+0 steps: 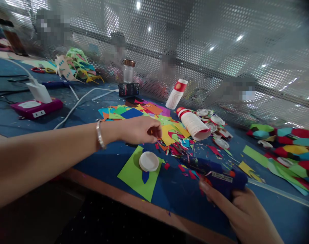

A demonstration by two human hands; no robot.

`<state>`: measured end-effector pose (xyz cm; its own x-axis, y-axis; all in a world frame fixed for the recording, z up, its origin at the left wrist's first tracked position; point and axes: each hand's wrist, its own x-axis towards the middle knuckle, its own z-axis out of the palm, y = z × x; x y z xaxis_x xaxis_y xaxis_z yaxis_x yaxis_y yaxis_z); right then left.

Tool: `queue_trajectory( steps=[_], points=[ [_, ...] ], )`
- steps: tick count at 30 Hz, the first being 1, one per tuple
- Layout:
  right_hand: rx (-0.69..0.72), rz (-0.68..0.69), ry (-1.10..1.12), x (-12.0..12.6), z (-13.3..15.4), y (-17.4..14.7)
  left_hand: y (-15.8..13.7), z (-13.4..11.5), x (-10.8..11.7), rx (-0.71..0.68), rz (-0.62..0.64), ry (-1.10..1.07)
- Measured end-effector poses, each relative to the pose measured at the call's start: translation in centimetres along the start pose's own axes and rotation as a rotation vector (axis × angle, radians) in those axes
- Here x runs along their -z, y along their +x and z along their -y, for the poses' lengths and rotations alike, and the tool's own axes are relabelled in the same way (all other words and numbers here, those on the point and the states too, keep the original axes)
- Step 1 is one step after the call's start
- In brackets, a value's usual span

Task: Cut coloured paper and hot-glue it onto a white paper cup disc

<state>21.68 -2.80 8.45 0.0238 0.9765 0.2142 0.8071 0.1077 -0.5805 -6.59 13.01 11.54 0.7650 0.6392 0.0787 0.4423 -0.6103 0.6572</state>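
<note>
My right hand [242,211] is wrapped round the handle of a blue hot glue gun [218,174], whose nozzle points left over the paper scraps; a glue stick trails from its back. Over the table, my left hand [139,130] has its fingers curled and the fingertips together; what they hold, if anything, is too small to make out. Just below it lies a green paper square [136,171] with a dark blue paper shape [145,177] on it. A round white cup base [148,161] sits on top of the blue shape.
Coloured paper pieces [134,113] are heaped behind my left hand. One stack of paper cups [177,94] stands, another stack [195,125] lies beside cut cup bottoms [217,120]. A phone [129,89], a jar [129,72] and a purple power strip [37,109] with cables are farther back.
</note>
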Motion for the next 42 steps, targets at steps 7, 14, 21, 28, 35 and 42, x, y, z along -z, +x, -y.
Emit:
queue_trajectory(
  steps=[7,14,21,28,35,42],
  points=[
    [0.026,0.184,-0.066,-0.4,-0.1,-0.3,-6.3,-0.7,-3.3,0.073,-0.226,0.145],
    [0.050,0.169,-0.106,-0.7,1.0,0.0,-6.1,-0.7,-4.1,0.081,-0.196,0.131],
    [0.045,0.237,-0.008,-1.0,1.1,0.2,-6.3,-0.5,-4.1,0.124,-0.163,0.139],
    [0.129,0.092,-0.151,-0.9,0.3,-0.3,-6.0,-0.8,-4.0,0.105,-0.162,0.152],
    [0.337,0.084,-0.220,-0.7,-3.0,-1.1,-6.2,-0.8,-4.1,0.083,-0.166,0.165],
    [0.526,0.032,-0.334,-0.6,-3.6,-0.8,-6.3,-0.7,-4.1,0.069,-0.181,0.166]
  ],
)
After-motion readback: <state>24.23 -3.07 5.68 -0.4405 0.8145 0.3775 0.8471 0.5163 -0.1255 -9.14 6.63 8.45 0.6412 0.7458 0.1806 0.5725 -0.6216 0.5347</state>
